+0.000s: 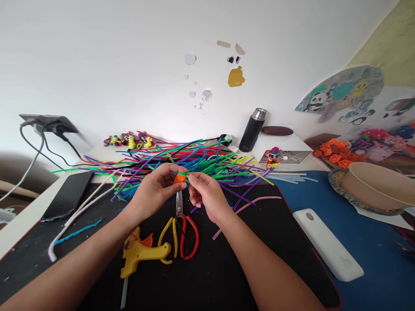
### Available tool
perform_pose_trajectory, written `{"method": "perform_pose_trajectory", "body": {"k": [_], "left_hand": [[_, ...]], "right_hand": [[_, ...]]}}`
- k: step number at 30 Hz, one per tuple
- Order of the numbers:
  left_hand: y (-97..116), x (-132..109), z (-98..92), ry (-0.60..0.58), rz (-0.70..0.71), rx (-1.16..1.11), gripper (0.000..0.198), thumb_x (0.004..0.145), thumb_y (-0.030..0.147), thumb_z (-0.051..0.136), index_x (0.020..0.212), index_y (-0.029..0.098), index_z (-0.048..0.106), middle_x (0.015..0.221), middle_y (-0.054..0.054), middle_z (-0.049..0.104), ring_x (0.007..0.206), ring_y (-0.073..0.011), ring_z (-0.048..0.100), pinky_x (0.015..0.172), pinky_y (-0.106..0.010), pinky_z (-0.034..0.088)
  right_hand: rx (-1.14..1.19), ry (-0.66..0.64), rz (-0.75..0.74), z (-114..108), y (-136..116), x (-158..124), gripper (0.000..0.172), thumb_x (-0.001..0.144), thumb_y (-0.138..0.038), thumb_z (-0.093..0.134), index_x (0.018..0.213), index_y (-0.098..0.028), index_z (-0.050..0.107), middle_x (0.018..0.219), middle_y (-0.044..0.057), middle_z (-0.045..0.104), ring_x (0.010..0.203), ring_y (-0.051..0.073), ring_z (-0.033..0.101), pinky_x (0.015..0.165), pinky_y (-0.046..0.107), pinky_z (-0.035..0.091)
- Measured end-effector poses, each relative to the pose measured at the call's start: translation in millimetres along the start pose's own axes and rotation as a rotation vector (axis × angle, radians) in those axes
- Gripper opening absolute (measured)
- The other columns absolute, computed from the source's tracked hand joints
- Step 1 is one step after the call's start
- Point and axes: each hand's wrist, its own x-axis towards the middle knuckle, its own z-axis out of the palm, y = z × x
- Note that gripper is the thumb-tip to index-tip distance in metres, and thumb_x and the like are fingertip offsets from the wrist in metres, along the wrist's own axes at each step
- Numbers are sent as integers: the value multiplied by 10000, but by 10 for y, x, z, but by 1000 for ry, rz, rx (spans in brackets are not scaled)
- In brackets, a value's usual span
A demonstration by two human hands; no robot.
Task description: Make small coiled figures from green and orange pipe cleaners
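My left hand (pixel 152 192) is closed around a small orange piece of pipe-cleaner work (pixel 179 178), with a bit of green along its top edge. Fingertips of my right hand (pixel 209 194) pinch the green end at its right side; the fingers partly hide it. Just below both hands, scissors (pixel 189 257) with one yellow and one red handle lie on the black mat, blades pointing away from me. A yellow glue gun (pixel 144 254) rests left of them under my left forearm, a clear glue stick (pixel 124 293) poking out of it.
Behind my hands spreads a heap of coloured pipe cleaners (pixel 207 157). Small finished figures (pixel 129 140) sit at the back left, another figure (pixel 273 158) by a white box (pixel 285 149). A black flask (pixel 253 131), phone (pixel 68 196), white power bank (pixel 329 244) and bowl (pixel 382 183) surround the mat.
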Motion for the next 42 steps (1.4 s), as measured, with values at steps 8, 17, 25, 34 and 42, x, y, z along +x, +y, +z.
{"method": "perform_pose_trajectory", "body": {"k": [8,17,25,34,42], "left_hand": [[-58,-7,20,10,15,18,332,834,352,895,1095,210,748,1018,-39,743,871,-214,742,802,-342,585],[-42,-20,39,19,34,98,289,853,338,858,1090,223,739,1018,-35,722,846,-203,700,765,-340,560],[-26,-27,53,21,47,101,288,855,338,853,1092,225,735,1038,-40,721,862,-207,709,787,-352,571],[-88,-37,63,53,26,158,321,836,380,861,1093,231,737,1038,-39,736,880,-223,719,806,-366,583],[-46,-14,57,32,-17,32,364,791,389,936,1072,219,777,975,-49,780,860,-225,725,795,-348,591]], "right_hand": [[-143,2,-110,15,67,12,413,861,-584,790,953,-205,652,549,-99,558,398,96,489,400,229,299],[-178,88,-119,17,24,-10,323,874,-523,741,859,-212,652,527,-90,528,421,103,466,416,239,301],[-242,100,-164,10,49,2,298,896,-508,693,947,-217,656,565,-84,550,426,122,483,436,256,345],[-551,219,-321,12,83,-30,215,922,-416,627,801,-239,627,541,-73,510,446,138,476,485,274,351],[-468,209,-276,19,57,-30,218,917,-425,655,798,-246,619,545,-70,510,459,139,460,489,272,348]]}}
